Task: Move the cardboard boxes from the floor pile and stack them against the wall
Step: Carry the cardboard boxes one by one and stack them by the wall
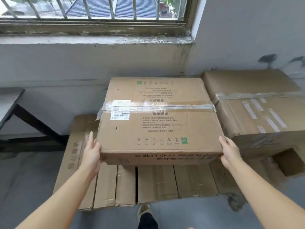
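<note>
A large taped cardboard box [158, 119] with printed text and a barcode label fills the middle of the view, under the window wall [66, 63]. My left hand [91, 152] grips its near left corner, thumb up along the side. My right hand [230, 152] grips its near right corner. The box sits above a row of flat cardboard boxes [148, 184] lying on the floor; whether it rests on them I cannot tell. Another big taped box [257, 109] stands against the wall to the right, touching the held one.
A dark-framed table [9, 103] stands at the left by the wall. A barred window [92, 9] runs above the sill. My shoe [145, 214] shows on the grey floor just before the flat boxes. A small open box [290, 162] sits low at the right.
</note>
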A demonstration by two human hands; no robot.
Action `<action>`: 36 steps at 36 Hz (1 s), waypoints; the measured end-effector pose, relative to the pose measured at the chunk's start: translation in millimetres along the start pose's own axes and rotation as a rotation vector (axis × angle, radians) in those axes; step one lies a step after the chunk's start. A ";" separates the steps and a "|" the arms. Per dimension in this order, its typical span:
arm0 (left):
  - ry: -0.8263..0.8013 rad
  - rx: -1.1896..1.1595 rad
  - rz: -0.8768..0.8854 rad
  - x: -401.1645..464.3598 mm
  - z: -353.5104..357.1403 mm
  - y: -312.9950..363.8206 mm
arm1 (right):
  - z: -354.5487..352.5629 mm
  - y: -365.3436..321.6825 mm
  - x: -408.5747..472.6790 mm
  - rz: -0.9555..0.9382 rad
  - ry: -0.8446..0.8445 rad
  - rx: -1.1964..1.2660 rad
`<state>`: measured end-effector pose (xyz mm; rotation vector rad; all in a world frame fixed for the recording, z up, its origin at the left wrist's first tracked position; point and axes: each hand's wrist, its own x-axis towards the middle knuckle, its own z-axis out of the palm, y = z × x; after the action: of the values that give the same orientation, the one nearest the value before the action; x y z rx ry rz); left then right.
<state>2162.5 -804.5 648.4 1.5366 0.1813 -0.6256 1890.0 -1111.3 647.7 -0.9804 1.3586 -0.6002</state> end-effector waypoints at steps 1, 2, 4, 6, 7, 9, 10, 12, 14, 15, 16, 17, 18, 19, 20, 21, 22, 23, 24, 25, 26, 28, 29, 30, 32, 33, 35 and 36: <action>0.007 0.001 -0.005 2.4 0.4 -3.6 | 0.8 7.0 5.0 0.020 0.046 0.016; 0.011 0.003 -0.014 4.7 -0.7 -6.9 | 1.9 12.8 8.4 0.038 0.085 0.042; 0.015 0.017 -0.043 8.6 -6.3 -11.6 | 6.7 18.4 5.9 0.071 0.136 0.094; 0.007 0.033 -0.078 12.3 -14.8 -15.1 | 10.9 21.2 -1.0 0.118 0.156 0.133; -0.010 0.049 -0.095 13.6 -18.8 -16.2 | 13.3 22.8 -5.2 0.162 0.148 0.168; -0.045 0.083 -0.126 13.7 -22.9 -15.8 | 18.5 25.7 -14.9 0.279 0.105 0.258; -0.059 0.086 -0.136 13.3 -23.5 -15.2 | 21.9 25.9 -19.8 0.321 0.077 0.292; -0.083 0.093 -0.126 12.9 -20.2 -13.3 | 27.0 24.5 -23.9 0.370 0.026 0.323; -0.088 0.090 -0.102 13.6 -13.2 -11.1 | 29.1 18.1 -22.6 0.375 0.005 0.313; -0.081 0.082 -0.086 13.7 -9.3 -9.6 | 29.3 12.5 -20.1 0.370 -0.002 0.302; -0.074 0.073 -0.073 14.9 -4.9 -8.6 | 29.0 5.8 -16.5 0.364 -0.016 0.289; -0.064 0.071 -0.067 16.1 -1.4 -7.8 | 29.3 -0.1 -13.0 0.361 -0.027 0.275; -0.056 0.068 -0.062 17.4 4.9 -7.4 | 28.4 -4.9 -5.8 0.360 -0.038 0.262; -0.052 0.065 -0.061 18.1 9.5 -6.8 | 28.7 -7.9 0.0 0.361 -0.055 0.251; -0.055 0.060 -0.057 18.9 13.7 -6.3 | 29.9 -9.4 5.4 0.364 -0.066 0.239; -0.058 0.058 -0.055 19.2 20.3 -5.7 | 29.8 -12.1 10.7 0.364 -0.061 0.227; -0.060 0.054 -0.055 20.5 27.4 -6.2 | 29.0 -14.5 16.2 0.361 -0.047 0.215; -0.058 0.049 -0.057 21.6 33.4 -6.5 | 28.2 -16.8 21.5 0.357 -0.032 0.206; -0.066 0.046 -0.060 21.8 39.7 -6.6 | 27.6 -18.8 26.7 0.354 -0.018 0.201; -0.072 0.044 -0.063 22.5 44.4 -6.7 | 27.2 -20.9 30.8 0.349 -0.007 0.196; -0.076 0.040 -0.066 23.7 48.4 -7.1 | 26.2 -22.3 34.2 0.345 0.003 0.193; -0.068 0.038 -0.066 26.2 54.2 -7.4 | 24.1 -23.9 38.9 0.345 0.006 0.185; -0.062 0.038 -0.064 27.3 55.6 -7.3 | 23.4 -24.1 40.0 0.346 0.001 0.175; -0.060 0.041 -0.060 27.9 56.4 -7.2 | 23.0 -23.7 40.7 0.347 -0.006 0.164; -0.055 0.059 -0.053 27.7 55.5 -8.2 | 22.6 -22.8 40.0 0.358 -0.022 0.141; -0.052 0.069 -0.051 27.0 53.5 -9.1 | 22.3 -22.1 38.7 0.365 -0.032 0.130; -0.048 0.088 -0.043 25.5 48.9 -11.4 | 20.7 -18.9 36.9 0.371 -0.039 0.112; -0.048 0.098 -0.037 24.6 47.6 -12.2 | 18.7 -16.9 36.5 0.372 -0.038 0.107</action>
<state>2164.2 -855.7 628.4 1.6141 0.1438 -0.7089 1917.0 -1146.1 641.6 -0.6274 1.4150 -0.3652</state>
